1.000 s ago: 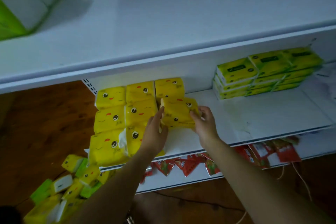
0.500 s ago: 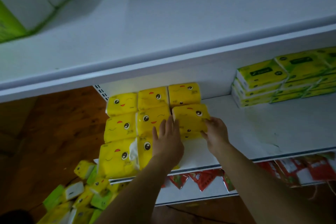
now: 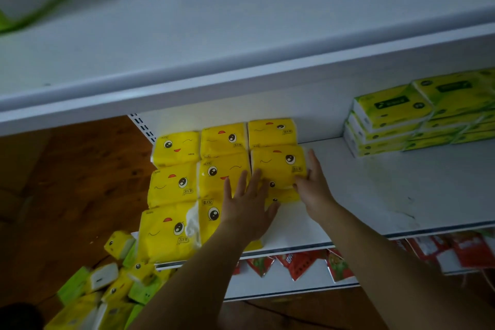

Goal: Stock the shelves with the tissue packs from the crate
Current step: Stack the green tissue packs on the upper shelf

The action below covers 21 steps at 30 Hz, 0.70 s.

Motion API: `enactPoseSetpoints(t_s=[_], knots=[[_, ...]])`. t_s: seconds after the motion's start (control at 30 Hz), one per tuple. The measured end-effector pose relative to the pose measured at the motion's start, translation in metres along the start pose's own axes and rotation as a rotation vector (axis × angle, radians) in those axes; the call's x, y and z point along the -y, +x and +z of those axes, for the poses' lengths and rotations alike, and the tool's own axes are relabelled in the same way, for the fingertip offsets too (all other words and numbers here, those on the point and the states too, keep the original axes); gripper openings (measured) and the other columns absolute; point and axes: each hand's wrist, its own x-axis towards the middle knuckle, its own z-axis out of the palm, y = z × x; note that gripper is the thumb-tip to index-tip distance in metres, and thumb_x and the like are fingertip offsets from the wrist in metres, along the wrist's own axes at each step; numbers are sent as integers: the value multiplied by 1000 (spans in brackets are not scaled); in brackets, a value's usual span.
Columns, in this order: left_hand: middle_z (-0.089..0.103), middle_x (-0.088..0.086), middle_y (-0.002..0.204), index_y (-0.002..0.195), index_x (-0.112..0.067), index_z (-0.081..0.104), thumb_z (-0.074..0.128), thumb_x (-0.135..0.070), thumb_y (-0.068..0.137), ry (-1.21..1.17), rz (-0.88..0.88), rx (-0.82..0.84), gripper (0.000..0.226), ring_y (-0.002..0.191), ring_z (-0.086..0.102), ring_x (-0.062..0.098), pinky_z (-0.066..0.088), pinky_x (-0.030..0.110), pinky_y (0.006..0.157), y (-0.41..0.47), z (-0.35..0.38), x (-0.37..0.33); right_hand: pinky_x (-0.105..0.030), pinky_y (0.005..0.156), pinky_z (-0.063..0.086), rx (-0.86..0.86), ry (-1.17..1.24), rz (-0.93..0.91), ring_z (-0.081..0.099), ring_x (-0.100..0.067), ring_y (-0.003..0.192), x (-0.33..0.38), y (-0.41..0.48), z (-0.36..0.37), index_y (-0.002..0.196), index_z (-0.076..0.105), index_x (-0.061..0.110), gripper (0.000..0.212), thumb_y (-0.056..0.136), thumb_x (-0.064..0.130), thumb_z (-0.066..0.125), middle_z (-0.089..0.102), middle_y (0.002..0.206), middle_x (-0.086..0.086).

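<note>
Both hands press a yellow tissue pack [image 3: 278,162] into the third column on the middle shelf [image 3: 375,195]: left hand [image 3: 247,206] flat and open, right hand [image 3: 312,187] cupping its edge. Uneven pressure could topple the soft stack beneath.
</note>
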Motion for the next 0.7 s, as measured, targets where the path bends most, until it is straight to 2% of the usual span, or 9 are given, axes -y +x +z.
enactPoseSetpoints(t_s=[0.1, 0.13, 0.23, 0.27, 0.4, 0.47, 0.53, 0.6, 0.7], knots=[[-16, -3, 157, 150, -28, -4, -25, -69, 70, -6, 8, -3, 92, 145, -14, 25, -8, 52, 114, 1, 9, 2, -50, 103, 40, 49, -187, -84, 40, -26, 131, 1, -3, -3, 147, 10, 34, 73, 91, 1, 42, 28, 152, 0], [-17, -3, 157, 150, -28, -5, -28, -69, 67, -4, 7, -3, 95, 145, -15, 25, -7, 51, 114, 1, 10, 2, -48, 104, 39, 56, -220, -101, 38, -25, 132, 2, -4, -4, 148, 12, 32, 71, 91, 0, 42, 28, 152, -1], [-21, -1, 156, 150, -27, -6, 3, -59, 94, -29, 1, -11, 65, 144, -17, 25, -8, 49, 115, 0, 12, 3, -41, 105, 37, 69, -279, -124, 33, -25, 135, 6, -5, -5, 148, 16, 27, 70, 90, -1, 45, 26, 152, -2], [-22, 0, 156, 150, -27, -6, 4, -58, 94, -44, 9, -23, 64, 144, -17, 24, -8, 49, 115, -2, 13, 4, -37, 103, 38, 64, -300, -131, 33, -25, 135, 7, -5, -6, 148, 15, 26, 71, 89, 0, 46, 27, 151, -3], [-22, -2, 156, 150, -29, -5, -24, -59, 61, -113, 20, -86, 95, 145, -16, 22, -6, 47, 115, -11, 19, 10, -28, 92, 35, 11, -285, -118, 31, -26, 136, 8, -6, -13, 149, 11, 23, 76, 89, 2, 52, 27, 151, -7], [-20, -3, 156, 150, -30, -3, -24, -60, 60, -161, 5, -103, 97, 145, -15, 21, -6, 46, 116, -17, 24, 15, -28, 91, 32, -10, -252, -82, 27, -26, 138, 7, -8, -16, 149, 8, 27, 77, 90, 8, 54, 22, 153, -8], [-16, -3, 157, 150, -31, 0, -28, -70, 59, -209, 4, -139, 103, 145, -13, 21, -6, 45, 116, -25, 28, 19, -31, 98, 32, -32, -260, -96, 23, -25, 139, 7, -14, -17, 148, 9, 29, 77, 90, 11, 56, 19, 154, -7], [-12, -4, 158, 150, -31, 1, -37, -72, 55, -264, 7, -185, 110, 146, -10, 21, -7, 43, 115, -33, 32, 26, -36, 107, 29, -78, -284, -152, 21, -24, 140, 7, -23, -16, 148, 12, 28, 75, 90, 12, 57, 18, 154, -6], [-8, -6, 158, 150, -31, 2, -29, -70, 62, -386, -17, -257, 101, 145, -11, 17, -9, 38, 114, -48, 35, 32, -36, 113, 22, -187, -377, -276, 20, -22, 141, 6, -42, -13, 148, 18, 21, 72, 89, 11, 59, 20, 153, -8]])
